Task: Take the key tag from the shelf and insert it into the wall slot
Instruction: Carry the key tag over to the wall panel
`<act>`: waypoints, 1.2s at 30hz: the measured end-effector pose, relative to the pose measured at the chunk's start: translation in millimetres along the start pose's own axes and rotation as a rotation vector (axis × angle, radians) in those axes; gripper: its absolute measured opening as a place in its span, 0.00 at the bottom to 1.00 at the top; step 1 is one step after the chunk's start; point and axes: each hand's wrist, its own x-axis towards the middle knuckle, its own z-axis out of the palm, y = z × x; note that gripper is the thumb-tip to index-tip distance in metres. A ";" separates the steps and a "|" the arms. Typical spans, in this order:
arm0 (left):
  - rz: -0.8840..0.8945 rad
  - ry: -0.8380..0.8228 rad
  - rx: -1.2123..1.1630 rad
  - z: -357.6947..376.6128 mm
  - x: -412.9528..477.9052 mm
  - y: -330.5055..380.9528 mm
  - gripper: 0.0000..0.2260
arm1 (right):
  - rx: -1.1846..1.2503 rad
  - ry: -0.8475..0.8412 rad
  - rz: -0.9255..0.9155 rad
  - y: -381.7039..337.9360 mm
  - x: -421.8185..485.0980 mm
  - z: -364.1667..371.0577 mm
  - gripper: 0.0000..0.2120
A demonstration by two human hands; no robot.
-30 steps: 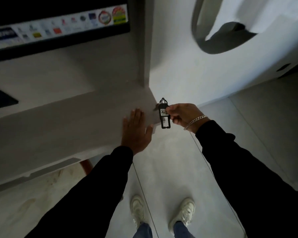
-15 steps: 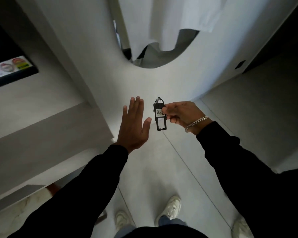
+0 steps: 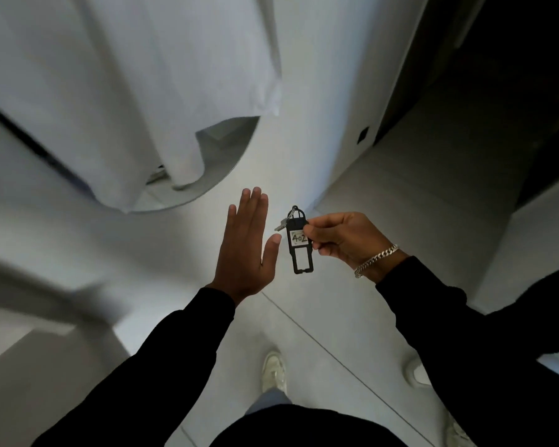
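above the pale tiled floor [image 3: 352,324], at the middle of the view, the right hand [image 3: 342,241] pinches a flat black plastic key tag [image 3: 299,245] by its right edge, thumb and fingertips clenched on it beside a small white label handwritten "402". the tag hangs upright in the air, long and narrow, with a rectangular cut-out in its lower half and a loop at the top where a small silver metal key [image 3: 280,224] sticks out to the left. a silver chain bracelet [image 3: 375,260] circles the right wrist above a black sleeve [image 3: 449,333].

just beside the tag, on its left and not touching it, the left hand [image 3: 244,253] is held flat and released, fingers straight and together, thumb spread toward the tag, grasping nothing.

behind the hands a white cloth [image 3: 162,91] hangs in folds in front of a light grey wall [image 3: 320,75]. on that wall, up and right, well apart from the tag, sits a small dark square fitting [image 3: 363,134], too small to make out. white sneakers [image 3: 273,371] show on the floor below.
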 end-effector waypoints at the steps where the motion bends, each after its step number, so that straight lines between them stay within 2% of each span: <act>1: 0.018 -0.008 -0.023 6.3 16.2 -2.3 0.29 | 0.006 0.024 -0.004 -3.9 7.3 -5.7 0.03; 8: 0.133 -0.026 -0.094 43.1 126.4 -7.2 0.28 | 0.039 0.161 0.006 -38.4 61.3 -49.2 0.10; 12: 0.154 -0.047 -0.090 76.4 181.3 -5.0 0.29 | 0.038 0.190 0.001 -56.4 97.3 -88.5 0.10; 17: 0.174 -0.087 -0.075 128.7 249.1 8.4 0.29 | 0.059 0.189 0.000 -75.6 146.4 -153.4 0.06; 22: 0.147 -0.090 -0.075 166.7 320.3 38.7 0.32 | 0.074 0.190 0.009 -110.4 189.2 -221.3 0.06; 26: 0.136 -0.104 -0.087 192.9 375.0 59.8 0.34 | 0.065 0.200 0.004 -142.4 220.4 -269.7 0.10; 36: 0.184 -0.069 -0.128 283.9 523.1 62.0 0.29 | 0.063 0.229 0.017 -198.9 329.3 -375.4 0.14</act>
